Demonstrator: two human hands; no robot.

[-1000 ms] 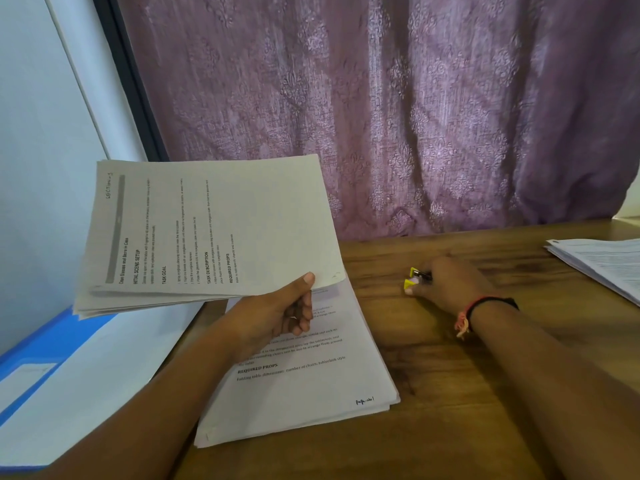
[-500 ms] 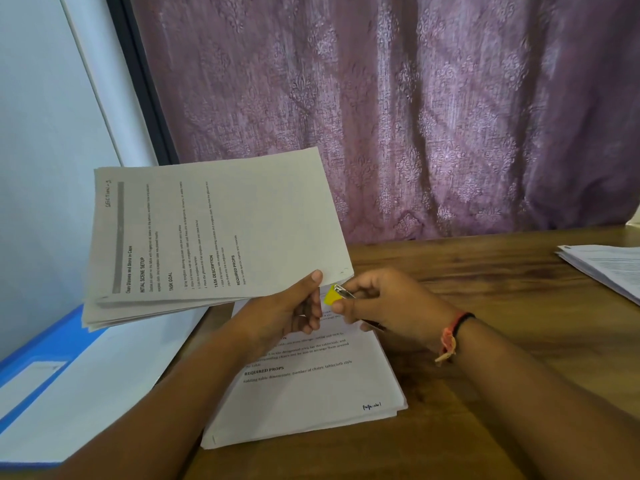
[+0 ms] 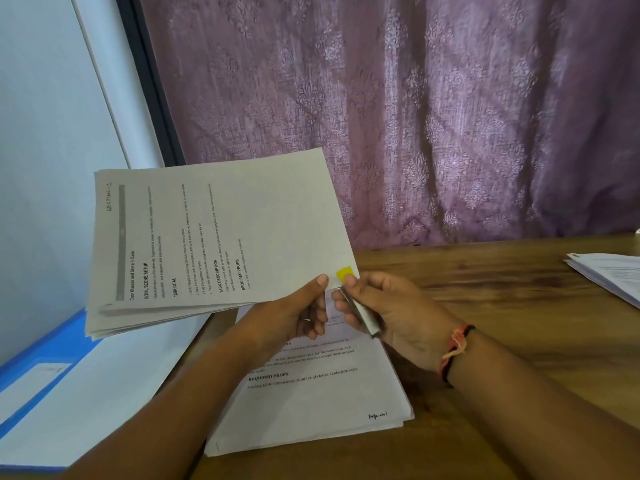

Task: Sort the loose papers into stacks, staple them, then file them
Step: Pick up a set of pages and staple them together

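Note:
My left hand (image 3: pixel 291 317) grips a stack of printed papers (image 3: pixel 221 237) by its lower right corner and holds it in the air above the table's left end. My right hand (image 3: pixel 391 313) holds a small yellow-and-metal stapler (image 3: pixel 346 274). The stapler's yellow top lies on that same corner and its metal base passes underneath the sheets. A second stack of printed papers (image 3: pixel 311 403) lies flat on the wooden table (image 3: pixel 485 289) below both hands.
A third paper stack (image 3: pixel 609 275) lies at the table's right edge. A blue folder (image 3: pixel 41 362) with white sheets sits off the table's left side. A purple curtain (image 3: pixel 450 116) hangs right behind the table.
My right hand picked the stapler up from the table and brought it left onto the corner of the held stack. My left hand kept hold of the stack.

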